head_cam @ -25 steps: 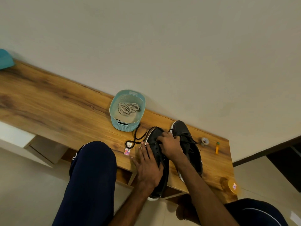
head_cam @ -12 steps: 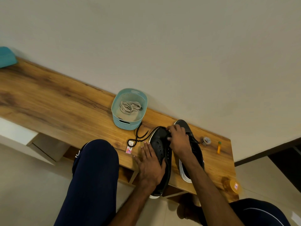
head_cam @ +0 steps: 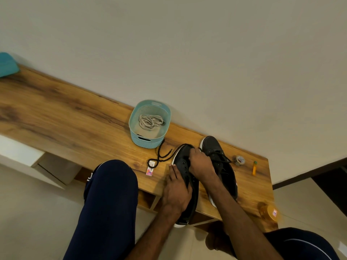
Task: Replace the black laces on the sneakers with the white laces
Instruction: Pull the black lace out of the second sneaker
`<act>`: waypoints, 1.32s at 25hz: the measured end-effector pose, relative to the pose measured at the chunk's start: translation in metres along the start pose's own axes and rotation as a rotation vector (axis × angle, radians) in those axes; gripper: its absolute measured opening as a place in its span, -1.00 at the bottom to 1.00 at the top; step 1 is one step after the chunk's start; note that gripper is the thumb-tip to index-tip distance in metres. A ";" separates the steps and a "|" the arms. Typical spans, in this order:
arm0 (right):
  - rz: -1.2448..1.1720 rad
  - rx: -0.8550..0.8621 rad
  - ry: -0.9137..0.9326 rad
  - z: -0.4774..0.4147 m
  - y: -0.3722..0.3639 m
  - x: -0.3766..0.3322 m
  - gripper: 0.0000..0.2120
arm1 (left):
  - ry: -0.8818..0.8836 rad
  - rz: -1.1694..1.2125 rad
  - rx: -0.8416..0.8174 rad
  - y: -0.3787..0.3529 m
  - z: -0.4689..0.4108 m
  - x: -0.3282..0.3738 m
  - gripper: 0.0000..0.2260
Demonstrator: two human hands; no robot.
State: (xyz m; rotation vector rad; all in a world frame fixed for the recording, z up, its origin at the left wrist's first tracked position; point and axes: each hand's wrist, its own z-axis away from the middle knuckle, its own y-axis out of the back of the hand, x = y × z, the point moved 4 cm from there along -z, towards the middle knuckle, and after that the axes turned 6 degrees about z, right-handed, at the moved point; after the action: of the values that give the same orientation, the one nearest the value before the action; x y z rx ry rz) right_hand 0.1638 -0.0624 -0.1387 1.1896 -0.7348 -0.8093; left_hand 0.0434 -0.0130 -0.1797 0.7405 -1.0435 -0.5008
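Black lace (head_cam: 165,154) pinched by right hand (head_cam: 201,164), shifted slightly left, left hand (head_cam: 175,194) still flat on sneaker (head_cam: 183,160)

The right hand (head_cam: 201,164) hides its own fingertips and the stretch of black lace (head_cam: 163,156) they pinch at the left sneaker's (head_cam: 183,162) toe. The picture's left edge cuts off a teal object (head_cam: 7,65). At the bench's (head_cam: 75,117) near right corner sits a blurred thing, perhaps an orange-lidded jar (head_cam: 270,212). A round item (head_cam: 240,160) by the far edge is too small to name.
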 end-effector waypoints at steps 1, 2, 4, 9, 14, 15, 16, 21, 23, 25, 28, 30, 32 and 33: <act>-0.068 0.043 -0.037 -0.001 0.003 0.001 -0.69 | -0.001 0.008 0.001 0.000 -0.001 0.000 -0.25; -0.161 0.086 -0.085 -0.002 0.006 0.003 -0.75 | -0.004 0.013 0.003 -0.001 -0.001 0.001 -0.25; -0.368 0.143 -0.176 -0.006 0.010 0.013 -0.88 | -0.012 0.004 0.013 0.001 -0.005 0.002 -0.28; -0.698 0.334 -0.186 0.002 0.034 0.033 -0.95 | -0.041 -0.080 0.067 0.005 -0.037 0.010 -0.40; -0.963 0.454 -0.167 0.042 0.070 0.036 -0.91 | 0.007 0.054 0.088 0.029 -0.058 0.013 -0.43; -1.058 0.460 -0.149 0.056 0.070 0.034 -0.92 | -0.002 0.085 0.139 0.039 -0.054 0.014 -0.45; -1.128 0.470 -0.125 0.072 0.068 0.031 -0.93 | -0.031 0.094 0.201 0.049 -0.046 0.018 -0.48; -0.905 0.503 -0.005 0.134 0.042 0.009 -0.86 | -0.056 0.625 -0.068 0.079 0.026 0.041 -0.64; -0.832 0.516 0.053 0.153 0.043 0.002 -0.85 | 0.106 1.004 -0.376 0.076 0.055 0.041 -0.53; -0.784 0.536 0.090 0.170 0.041 0.001 -0.86 | 0.119 1.143 -0.495 0.072 0.069 0.037 -0.50; -0.772 0.528 0.072 0.188 0.033 0.004 -0.84 | 0.024 1.176 -0.395 0.071 0.079 0.036 -0.74; -0.991 0.529 -0.016 0.196 0.032 0.006 -0.79 | -0.011 1.227 -0.261 0.072 0.081 0.032 -0.81; -1.176 0.592 -0.149 0.207 0.033 0.010 -0.80 | -0.033 1.288 -0.189 0.074 0.086 0.032 -0.79; -1.257 0.566 -0.206 0.209 0.029 0.011 -0.84 | -0.041 1.282 -0.164 0.075 0.088 0.032 -0.79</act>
State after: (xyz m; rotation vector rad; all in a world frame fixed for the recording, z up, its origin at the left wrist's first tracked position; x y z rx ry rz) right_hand -0.0011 -0.1707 -0.0641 2.1377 -0.2983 -1.8454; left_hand -0.0196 -0.0127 -0.0783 -0.1693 -1.2694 0.5068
